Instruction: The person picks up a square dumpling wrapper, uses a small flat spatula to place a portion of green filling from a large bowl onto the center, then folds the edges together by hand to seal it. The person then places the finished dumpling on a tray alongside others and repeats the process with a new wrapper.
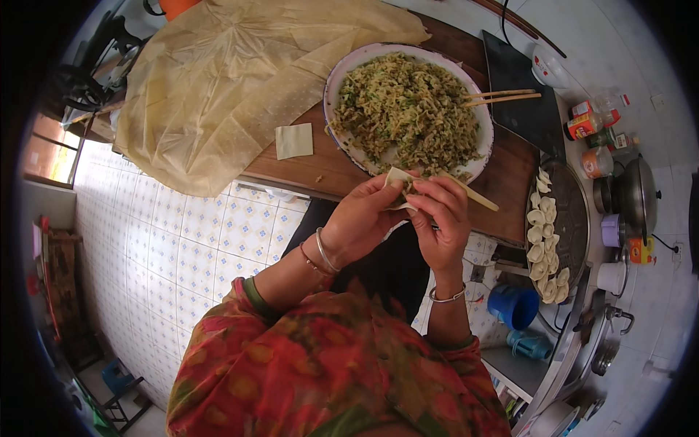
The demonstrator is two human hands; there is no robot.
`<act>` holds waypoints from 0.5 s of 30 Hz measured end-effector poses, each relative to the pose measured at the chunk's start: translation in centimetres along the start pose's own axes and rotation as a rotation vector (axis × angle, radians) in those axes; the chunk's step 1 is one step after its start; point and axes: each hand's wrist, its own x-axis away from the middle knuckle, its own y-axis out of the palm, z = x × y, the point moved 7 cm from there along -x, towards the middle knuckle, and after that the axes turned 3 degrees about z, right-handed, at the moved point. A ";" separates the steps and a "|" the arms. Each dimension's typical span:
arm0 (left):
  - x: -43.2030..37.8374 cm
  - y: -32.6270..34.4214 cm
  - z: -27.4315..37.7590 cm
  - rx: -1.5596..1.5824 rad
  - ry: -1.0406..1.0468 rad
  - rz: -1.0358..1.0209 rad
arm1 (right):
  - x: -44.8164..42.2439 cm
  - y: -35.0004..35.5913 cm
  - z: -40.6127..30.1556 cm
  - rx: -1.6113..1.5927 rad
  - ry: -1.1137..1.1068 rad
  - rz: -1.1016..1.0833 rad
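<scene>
Between my two hands is a square dough wrapper (397, 176) with some chopped filling on it. The fingers of my left hand (371, 205) pinch its left side, while my right hand (443, 218) grips the right edge. Just beyond my fingers sits a wide white enamel basin (334, 98) heaped with chopped green and brown filling (407, 109). A flat, pale wooden stick (475, 195) leans from the basin's near rim, beside my right hand. Another square wrapper (294, 141) lies on the wooden table (322, 180), left of the basin.
A translucent yellowish sheet (229, 82) covers the table's left part and hangs over its edge. Chopsticks (505, 98) rest across the basin's right rim. Folded dumplings (540, 240) line a round tray (573, 218) at right. Bottles (584, 125) and a wok (636, 194) stand beyond.
</scene>
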 end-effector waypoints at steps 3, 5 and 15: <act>0.0 -0.1 0.0 -0.142 0.041 0.006 | -0.4 0.0 -0.3 0.029 -0.035 -0.019; 0.1 -0.1 0.2 -0.231 0.061 0.027 | -0.4 0.1 -0.2 0.017 -0.022 -0.031; 0.5 0.0 0.7 -0.409 0.096 -0.032 | -0.6 0.2 0.8 -0.175 0.182 -0.039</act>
